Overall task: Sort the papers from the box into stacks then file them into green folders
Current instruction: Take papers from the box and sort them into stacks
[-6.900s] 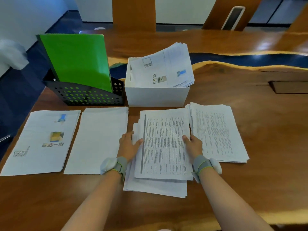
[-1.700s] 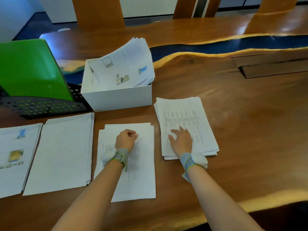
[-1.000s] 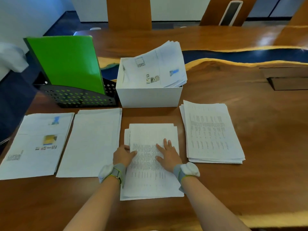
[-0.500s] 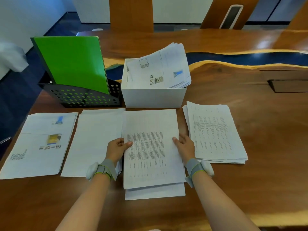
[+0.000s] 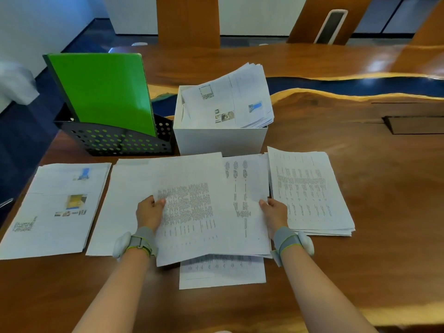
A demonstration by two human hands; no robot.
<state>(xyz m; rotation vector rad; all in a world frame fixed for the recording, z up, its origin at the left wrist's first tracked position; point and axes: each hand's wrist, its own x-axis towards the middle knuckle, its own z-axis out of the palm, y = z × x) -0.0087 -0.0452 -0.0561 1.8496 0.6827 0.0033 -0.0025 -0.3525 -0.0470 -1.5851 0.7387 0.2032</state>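
My left hand [image 5: 149, 212] pinches the left edge of a printed text sheet [image 5: 192, 207] that is lifted and shifted left. My right hand [image 5: 274, 213] grips the right edge of a table-printed sheet [image 5: 247, 200] beneath it. Under them lies the rest of the middle stack [image 5: 222, 272]. Other stacks lie flat: a picture stack [image 5: 55, 207] far left, a plain stack [image 5: 125, 200] beside it, a table stack [image 5: 310, 191] on the right. The white box [image 5: 219, 138] holds more papers [image 5: 228, 102]. Green folders [image 5: 103, 92] stand in a black mesh rack [image 5: 115, 140].
The wooden table [image 5: 384, 212] has a dark blue resin strip [image 5: 360, 86] running across it and a recessed hatch [image 5: 413, 123] at the right. Wooden chair backs [image 5: 187, 20] stand beyond the far edge. The table's left edge drops to a dark floor.
Both hands have lifted sheets off the middle stack. The top text sheet has slid left in my left hand, uncovering a table-printed sheet held by my right hand.
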